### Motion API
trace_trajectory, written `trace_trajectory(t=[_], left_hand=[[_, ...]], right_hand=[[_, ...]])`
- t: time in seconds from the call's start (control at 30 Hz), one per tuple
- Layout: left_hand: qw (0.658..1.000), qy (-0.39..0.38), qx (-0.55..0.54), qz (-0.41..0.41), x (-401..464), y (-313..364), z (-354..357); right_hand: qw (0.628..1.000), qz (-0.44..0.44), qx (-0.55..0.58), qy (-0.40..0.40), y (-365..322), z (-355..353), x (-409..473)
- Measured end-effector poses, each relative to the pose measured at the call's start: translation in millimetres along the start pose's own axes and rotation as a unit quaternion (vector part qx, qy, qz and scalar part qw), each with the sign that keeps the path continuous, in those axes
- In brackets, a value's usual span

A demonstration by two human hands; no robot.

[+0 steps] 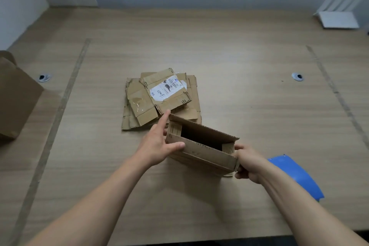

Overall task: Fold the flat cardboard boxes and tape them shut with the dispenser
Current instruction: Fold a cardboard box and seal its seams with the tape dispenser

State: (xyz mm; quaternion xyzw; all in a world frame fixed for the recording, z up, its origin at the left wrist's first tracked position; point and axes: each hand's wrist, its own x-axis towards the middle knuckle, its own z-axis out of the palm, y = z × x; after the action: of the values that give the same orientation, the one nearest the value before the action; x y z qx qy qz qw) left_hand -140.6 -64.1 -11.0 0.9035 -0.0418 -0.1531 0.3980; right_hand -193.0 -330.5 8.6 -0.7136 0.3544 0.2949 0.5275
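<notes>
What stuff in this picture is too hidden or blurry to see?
- Blue dispenser, head view: the right forearm hides its near part, so no tape shows.
- Box inside: too dark to see the bottom.
- Right hand: its fingertips are tucked behind the box end.
- Label on the flat stack: print too small to read.
- Brown carton: cut off by the left edge.

between my hands i see the box [201,146], matt brown corrugated cardboard with rough cut edges. beyond them the flat boxes [159,100] are creased cardboard with a smooth white paper label [166,89] and glossy clear tape patches. the counter [239,66] under them is matt light wood-grain. right of my right hand, the blue dispenser [297,175] looks like smooth plastic.
</notes>
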Motion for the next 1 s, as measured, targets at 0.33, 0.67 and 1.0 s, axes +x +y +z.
trace_trajectory(t=[0.33,0.67,1.0], left_hand=[[1.0,-0.002,0.003,0.003,13.0,-10.9,0.3],[1.0,0.016,-0.019,0.008,4.2,-14.3,12.8],[0.995,0.066,-0.049,-0.05,-3.9,-7.0,30.3]], right_hand=[[0.962,-0.137,0.232,0.032,17.6,-3.5,7.2],[0.969,-0.185,-0.068,0.151,29.1,10.1,26.4],[0.967,-0.233,-0.05,0.084,23.1,-3.6,38.9]])
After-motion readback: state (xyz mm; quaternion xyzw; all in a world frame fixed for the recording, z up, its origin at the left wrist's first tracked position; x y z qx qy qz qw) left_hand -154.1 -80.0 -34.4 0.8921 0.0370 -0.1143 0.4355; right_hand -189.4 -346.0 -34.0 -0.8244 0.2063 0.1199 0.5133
